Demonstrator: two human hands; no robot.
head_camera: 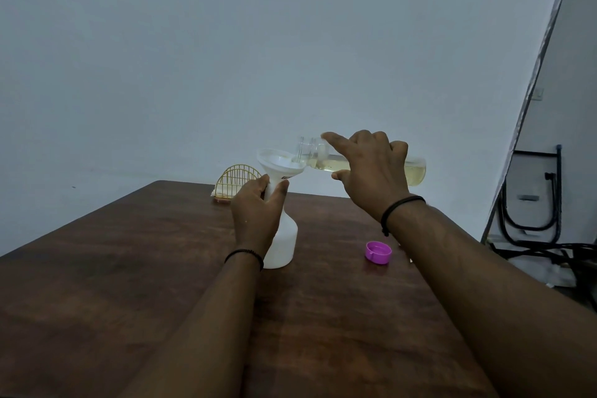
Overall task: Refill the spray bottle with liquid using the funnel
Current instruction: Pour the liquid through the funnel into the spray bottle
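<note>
A white spray bottle (pixel 284 242), with no spray head on it, stands on the brown wooden table (pixel 129 268). A white funnel (pixel 280 165) sits in its neck. My left hand (pixel 256 213) grips the bottle's neck just under the funnel. My right hand (pixel 371 171) holds a clear bottle (pixel 416 171) of pale yellow liquid tipped on its side, its mouth over the funnel's rim. The index finger lies straight along the clear bottle. My hand hides the bottle's middle.
A pink cap (pixel 378 253) lies open side up on the table, right of the spray bottle. A yellow wire napkin holder (pixel 237 184) stands at the table's far edge. Black folded chair frames (pixel 529 203) lean against the wall at the right.
</note>
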